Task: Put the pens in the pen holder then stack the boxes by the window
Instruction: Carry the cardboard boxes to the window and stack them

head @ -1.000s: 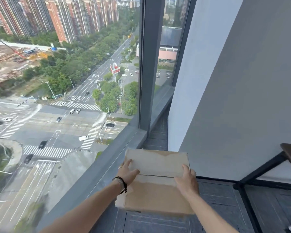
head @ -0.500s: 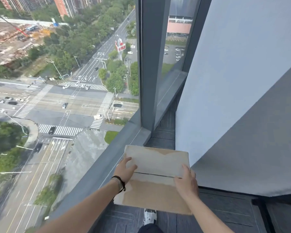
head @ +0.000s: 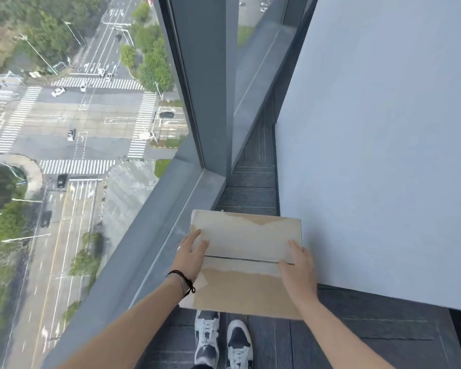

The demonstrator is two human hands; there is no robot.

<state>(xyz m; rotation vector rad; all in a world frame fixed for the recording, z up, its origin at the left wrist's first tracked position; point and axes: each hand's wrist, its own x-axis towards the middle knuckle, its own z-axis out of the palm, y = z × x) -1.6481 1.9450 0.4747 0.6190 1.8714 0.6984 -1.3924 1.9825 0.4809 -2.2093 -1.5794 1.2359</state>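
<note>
A brown cardboard box (head: 244,262) with closed top flaps and pale tape patches is held in front of me, above the dark floor, between the window and the wall. My left hand (head: 190,258) grips its left side, with fingers resting on the top flap. My right hand (head: 298,272) grips its right side the same way. No pens, pen holder or other box are in view.
A floor-to-ceiling window (head: 77,129) with a grey sill (head: 171,227) runs along the left. A grey mullion (head: 205,83) stands ahead. A pale wall (head: 378,155) closes the right side. A narrow strip of dark tiled floor (head: 253,182) lies between them. My shoes (head: 221,339) are below the box.
The view has tilted downward and I have stepped closer to the window corner. The box stays in both hands and now sits nearer the wall; the table at the right has left view.
</note>
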